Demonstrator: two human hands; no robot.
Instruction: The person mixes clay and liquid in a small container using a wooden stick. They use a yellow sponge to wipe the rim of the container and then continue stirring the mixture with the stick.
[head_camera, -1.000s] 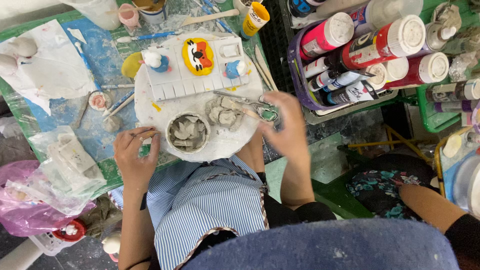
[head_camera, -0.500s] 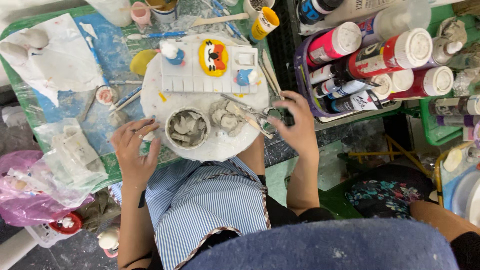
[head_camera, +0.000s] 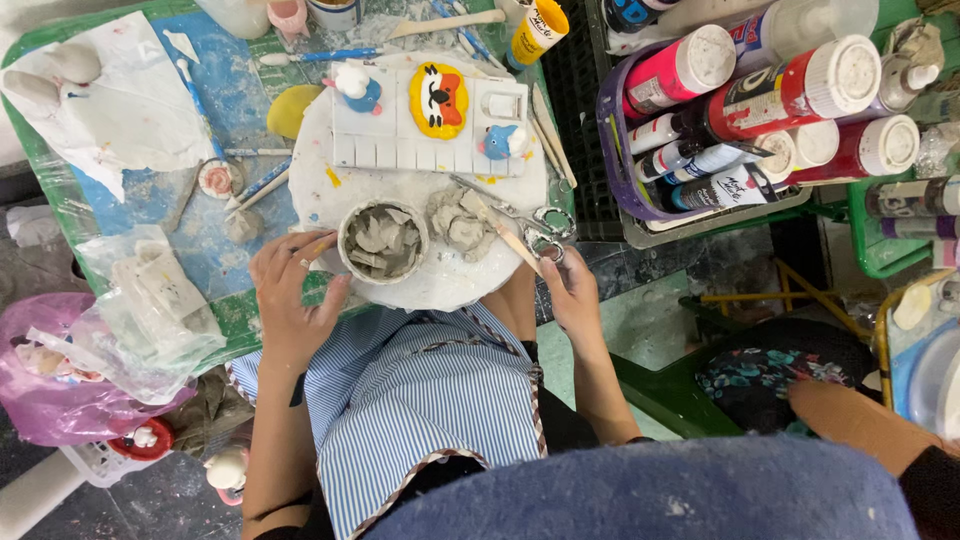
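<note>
Paint-smeared table: left hand, fingers spread, rests beside the clay bowl; right hand, fingers curled, pinches a wooden stick.

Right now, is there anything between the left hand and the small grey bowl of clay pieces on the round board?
Nothing visible stands between them. The left hand lies at the rim of the grey bowl, fingers against its left side, with a thin stick at the fingertips. The scissors lie on the other side, near the right hand.
</note>
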